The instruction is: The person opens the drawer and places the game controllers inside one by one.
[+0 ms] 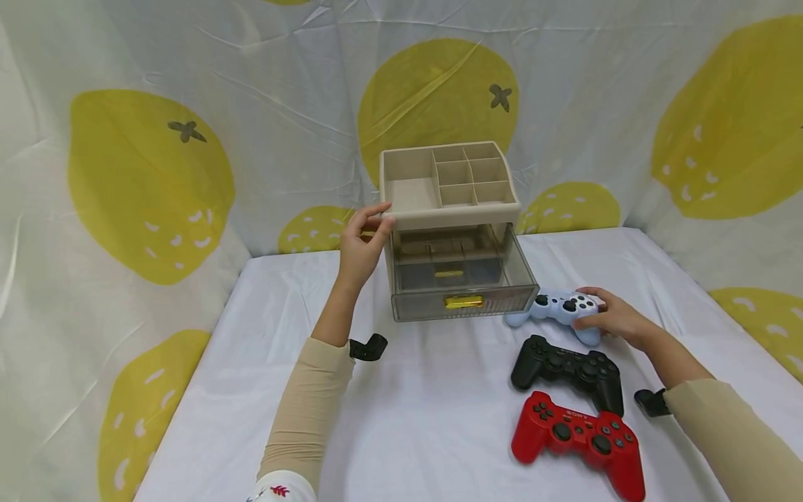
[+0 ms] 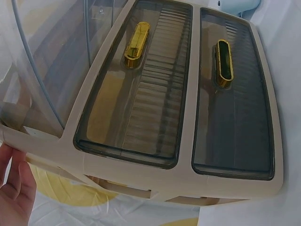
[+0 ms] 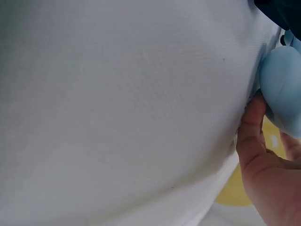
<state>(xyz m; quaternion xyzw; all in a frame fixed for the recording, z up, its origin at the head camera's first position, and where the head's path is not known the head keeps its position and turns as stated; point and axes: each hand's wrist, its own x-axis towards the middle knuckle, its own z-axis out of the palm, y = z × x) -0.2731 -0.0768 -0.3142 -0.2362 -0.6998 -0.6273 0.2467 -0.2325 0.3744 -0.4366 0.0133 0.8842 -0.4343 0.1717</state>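
A beige desktop drawer organizer point(image 1: 452, 218) stands in the middle, its clear upper drawer point(image 1: 464, 304) pulled out. Thumb and fingers of my left hand point(image 1: 362, 247) hold its upper left edge. The left wrist view shows two lower drawers point(image 2: 141, 94) pushed in, each with a gold handle. To the right of the organizer, my right hand point(image 1: 617, 319) grips one end of a light blue game controller point(image 1: 555, 307) between thumb and fingers. In the right wrist view, the controller's rounded grip point(image 3: 282, 84) lies against the fingers.
A black game controller point(image 1: 567, 371) and a red one point(image 1: 580, 443) lie on the white cloth-covered table point(image 1: 426, 404), nearer me than the blue one. Behind the table hangs a white curtain point(image 1: 282, 90) printed with yellow lemons. Compartments top the organizer.
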